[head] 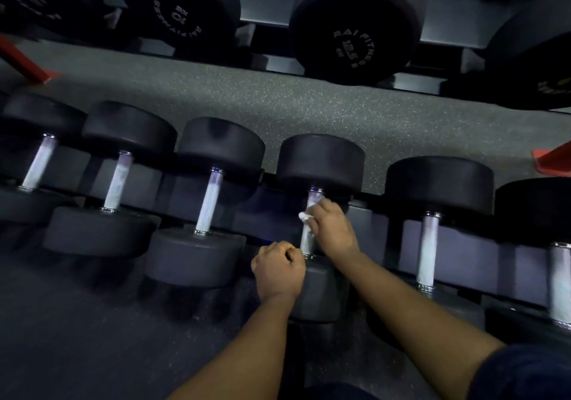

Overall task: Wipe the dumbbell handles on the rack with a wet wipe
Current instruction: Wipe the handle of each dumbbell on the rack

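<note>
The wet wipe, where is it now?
Head view, just right of centre: the right hand holds the wet wipe against the handle of the fourth dumbbell from the left.

The right hand (332, 229) covers the middle of the handle (307, 242) it grips and nearly all of the wipe (304, 216), of which only a white scrap shows by the fingers. The curled left hand (278, 271) hides part of that dumbbell's near weight (321, 294). The rightmost dumbbell (559, 279) and the leftmost dumbbell (37, 164) are cut off by the picture's edges, and the lettering on the upper-left weight (40, 7) is too blurred to read.
</note>
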Motion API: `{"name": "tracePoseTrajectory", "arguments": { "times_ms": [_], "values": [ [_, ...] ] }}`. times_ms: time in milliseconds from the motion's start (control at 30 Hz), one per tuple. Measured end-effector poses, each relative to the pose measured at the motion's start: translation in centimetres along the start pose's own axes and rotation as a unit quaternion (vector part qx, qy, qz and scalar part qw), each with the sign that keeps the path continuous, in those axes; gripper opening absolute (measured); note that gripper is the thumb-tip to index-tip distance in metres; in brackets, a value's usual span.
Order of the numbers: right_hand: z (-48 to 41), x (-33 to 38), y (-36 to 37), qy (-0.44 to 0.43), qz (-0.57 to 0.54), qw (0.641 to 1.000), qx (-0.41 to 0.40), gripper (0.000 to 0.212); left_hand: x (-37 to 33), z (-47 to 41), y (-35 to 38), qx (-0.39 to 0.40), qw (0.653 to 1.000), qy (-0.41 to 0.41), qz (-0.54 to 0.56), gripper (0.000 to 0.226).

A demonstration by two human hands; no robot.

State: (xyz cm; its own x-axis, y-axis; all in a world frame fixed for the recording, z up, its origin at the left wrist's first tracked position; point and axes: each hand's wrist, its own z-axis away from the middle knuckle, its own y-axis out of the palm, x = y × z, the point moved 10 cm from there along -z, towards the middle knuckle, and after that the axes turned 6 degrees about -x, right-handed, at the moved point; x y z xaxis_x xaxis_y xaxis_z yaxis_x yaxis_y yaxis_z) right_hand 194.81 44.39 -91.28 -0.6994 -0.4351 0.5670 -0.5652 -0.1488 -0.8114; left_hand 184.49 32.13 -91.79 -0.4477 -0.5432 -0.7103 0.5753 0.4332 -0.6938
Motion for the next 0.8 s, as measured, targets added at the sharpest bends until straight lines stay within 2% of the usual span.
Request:
{"name": "tracePoseTrajectory", "arguments": {
  "times_ms": [100,200,267,333,400,467,700,800],
  "values": [
    [-1.8,2.0,0.1,-0.131,0.108,0.985,0.009,0.026,-0.2,0.1,-0.2,-0.004,1.000,0.011,-0.007,0.030],
    [-1.0,3.5,0.6,-0.264,0.167,0.950,0.024,0.032,-0.2,0.0,-0.2,-0.005,1.000,0.014,-0.002,0.032],
    [0.8,4.2,2.3,-0.337,0.170,0.921,0.100,0.030,-0.1,0.0,-0.4,-0.017,1.000,0.016,0.019,0.029],
    [2.8,4.6,4.4,-0.378,0.156,0.886,0.219,0.028,0.0,0.2,-0.7,-0.031,0.999,0.013,0.036,0.021],
    [3.8,4.9,5.6,-0.391,0.170,0.856,0.292,0.027,-0.1,0.4,-1.0,-0.046,0.998,0.012,0.039,0.017],
    [3.4,5.2,6.0,-0.382,0.187,0.850,0.312,0.025,-0.3,0.4,-1.3,-0.054,0.998,0.013,0.032,0.016],
    [2.5,5.8,8.2,-0.267,0.295,0.847,0.352,0.028,0.0,0.3,-1.2,-0.063,0.998,0.019,0.012,0.022],
    [2.6,5.8,6.9,-0.256,0.232,0.872,0.348,0.022,0.0,0.3,-1.3,-0.067,0.997,0.022,0.010,0.016]
  ]
}}
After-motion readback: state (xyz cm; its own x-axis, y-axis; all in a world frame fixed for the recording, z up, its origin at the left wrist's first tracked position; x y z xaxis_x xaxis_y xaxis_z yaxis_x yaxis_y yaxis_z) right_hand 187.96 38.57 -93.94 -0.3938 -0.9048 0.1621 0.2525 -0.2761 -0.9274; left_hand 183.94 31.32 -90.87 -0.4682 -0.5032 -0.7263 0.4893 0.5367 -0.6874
